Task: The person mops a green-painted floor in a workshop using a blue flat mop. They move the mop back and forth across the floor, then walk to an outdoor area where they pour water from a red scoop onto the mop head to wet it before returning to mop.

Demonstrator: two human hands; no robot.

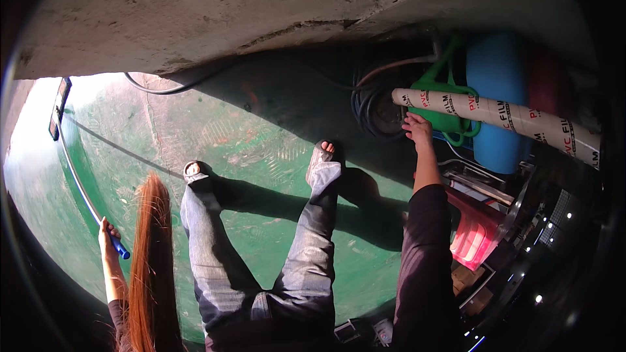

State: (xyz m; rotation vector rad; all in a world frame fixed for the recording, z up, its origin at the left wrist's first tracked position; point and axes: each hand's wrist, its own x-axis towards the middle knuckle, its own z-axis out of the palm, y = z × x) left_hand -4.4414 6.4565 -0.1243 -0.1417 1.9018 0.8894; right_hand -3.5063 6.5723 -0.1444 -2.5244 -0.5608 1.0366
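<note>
The left hand (109, 238) was curled around the pole of a long-handled mop (79, 186), fingers wrapped just above its blue end grip (120, 248). From there the pole ran forward, away from the person, to a flat, dark mop head (59, 109) at the far left, in bright sunlight. The right hand (417, 127) reached out ahead with its fingers apart and slightly bent, just beside the near end of a long printed brown tube (492, 111); from where I stood I couldn't tell whether it touched. The tube lay slantwise across a green watering can (447, 122) and a big blue container (493, 58). Dark hose (365, 114) was looped to the left of the can, in shadow. Nearer the person, beyond the right forearm, was a pink plastic piece (476, 234). Long reddish hair (151, 241) hung between the left arm and the legs, which were in faded jeans (218, 264), the feet in open-toed shoes planted apart on a scuffed green floor (274, 248). A sharp shadow edge cut across that floor, and a rough grey wall (215, 10) closed off the far side.
</note>
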